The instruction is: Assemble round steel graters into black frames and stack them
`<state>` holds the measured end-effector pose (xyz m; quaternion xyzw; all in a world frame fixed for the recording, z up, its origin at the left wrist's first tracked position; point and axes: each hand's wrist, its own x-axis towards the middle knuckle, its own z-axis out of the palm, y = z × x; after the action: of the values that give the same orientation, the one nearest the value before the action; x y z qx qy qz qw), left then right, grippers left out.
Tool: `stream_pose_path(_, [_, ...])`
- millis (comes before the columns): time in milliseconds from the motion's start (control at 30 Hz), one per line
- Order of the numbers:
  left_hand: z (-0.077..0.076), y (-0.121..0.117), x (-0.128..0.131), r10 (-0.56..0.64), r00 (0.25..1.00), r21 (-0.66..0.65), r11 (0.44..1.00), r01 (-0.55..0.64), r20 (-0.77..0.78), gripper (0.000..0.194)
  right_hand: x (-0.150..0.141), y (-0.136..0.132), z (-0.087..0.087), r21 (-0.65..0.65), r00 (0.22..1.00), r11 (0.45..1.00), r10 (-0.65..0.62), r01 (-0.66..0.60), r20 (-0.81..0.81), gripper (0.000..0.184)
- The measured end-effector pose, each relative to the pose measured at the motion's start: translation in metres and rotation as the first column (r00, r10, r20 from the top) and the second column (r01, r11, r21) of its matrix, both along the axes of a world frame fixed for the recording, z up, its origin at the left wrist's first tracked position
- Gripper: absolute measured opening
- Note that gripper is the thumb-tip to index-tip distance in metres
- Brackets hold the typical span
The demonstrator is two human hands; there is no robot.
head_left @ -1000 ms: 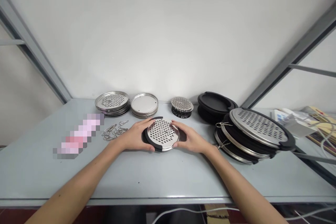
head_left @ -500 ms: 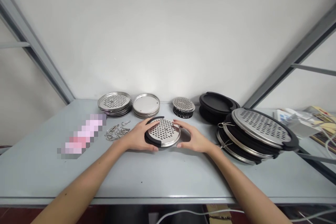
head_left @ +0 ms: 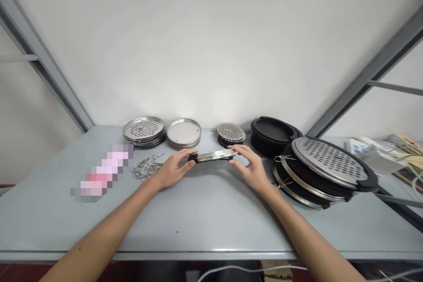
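A round perforated steel disc in a black rubber ring hangs just above the grey table, seen edge-on. My left hand grips its left rim between thumb and fingers. My right hand grips its right rim the same way.
Along the wall stand a stack of perforated steel trays, a stack of plain steel plates, small perforated discs and black rings. A leaning pile of ringed discs lies right. Loose wire clips lie left. Papers sit far right.
The ringed disc lay flat on the table under both hands. Now both hands have lifted it off the surface and tipped it so that it shows edge-on.
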<state>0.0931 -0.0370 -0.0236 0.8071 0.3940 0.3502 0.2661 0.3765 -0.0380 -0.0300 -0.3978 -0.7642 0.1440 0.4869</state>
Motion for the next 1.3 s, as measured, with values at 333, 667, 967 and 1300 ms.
stream_pose_path(333, [-0.002,-0.004,0.007,0.112,0.993,0.162,0.981,-0.105,-0.038,0.048,-0.002,-0.005,0.008,0.071,0.994,0.996,-0.05,0.058,-0.101,0.025])
stream_pose_path(667, [-0.006,0.0,0.005,0.072,0.994,0.278,0.959,-0.045,-0.086,0.027,-0.001,-0.009,0.005,0.129,0.999,0.991,-0.033,0.03,0.02,0.04])
stream_pose_path(967, [-0.004,0.006,-0.005,0.139,0.977,0.319,0.944,-0.082,-0.161,0.03,0.004,0.001,0.003,0.139,0.979,0.989,0.012,-0.041,0.203,0.046])
stream_pose_path(1300, [0.0,0.011,-0.01,0.163,0.966,0.273,0.956,-0.106,-0.198,0.031,0.006,0.003,-0.003,0.031,0.961,0.997,0.054,-0.065,0.272,0.046])
